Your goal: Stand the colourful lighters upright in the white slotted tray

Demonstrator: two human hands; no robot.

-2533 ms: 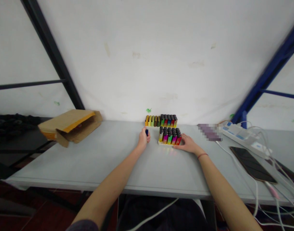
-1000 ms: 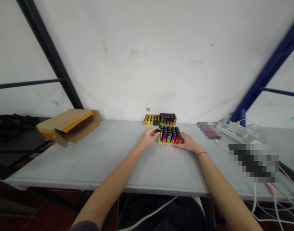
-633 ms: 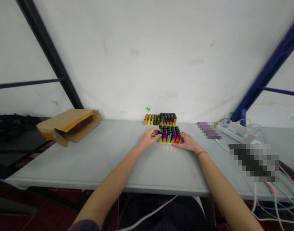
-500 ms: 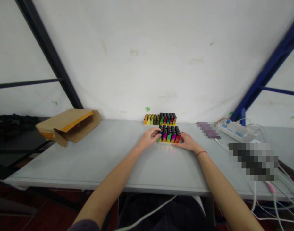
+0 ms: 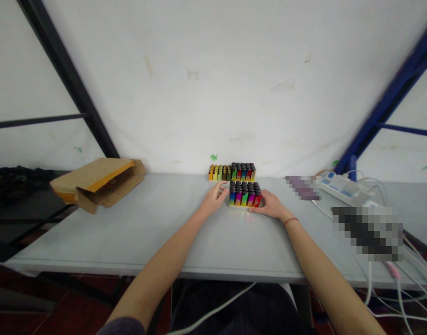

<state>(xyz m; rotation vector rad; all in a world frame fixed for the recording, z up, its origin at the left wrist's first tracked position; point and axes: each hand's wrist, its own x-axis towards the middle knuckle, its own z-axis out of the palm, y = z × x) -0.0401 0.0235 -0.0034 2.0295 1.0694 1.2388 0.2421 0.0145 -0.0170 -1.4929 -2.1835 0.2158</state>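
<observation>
Several cigarette lighters [image 5: 245, 198] with black tops and multicoloured bodies stand upright in rows in a low pale tray [image 5: 238, 207] near the middle of the table. My left hand [image 5: 214, 197] is just off the tray's left end, fingers apart and holding nothing. My right hand [image 5: 271, 205] grips the right end, its thumb along the front lower edge and its fingers at the right side; some fingertips are hidden. Close behind, against the wall, stand a group of yellow to brown lighters [image 5: 219, 172] and another group of multicoloured lighters [image 5: 243, 172].
An open cardboard box [image 5: 94, 179] lies on the left of the grey table [image 5: 157, 232]. To the right are a power strip [image 5: 344, 188], blurred-out items and white cables [image 5: 402, 298]. A white wall [image 5: 213, 93] rises behind, with a dark post left and a blue post right.
My left hand has drawn slightly left, letting go of the lighters' left end, so the blue lighter there shows more fully. My right hand stays at the tray's right end.
</observation>
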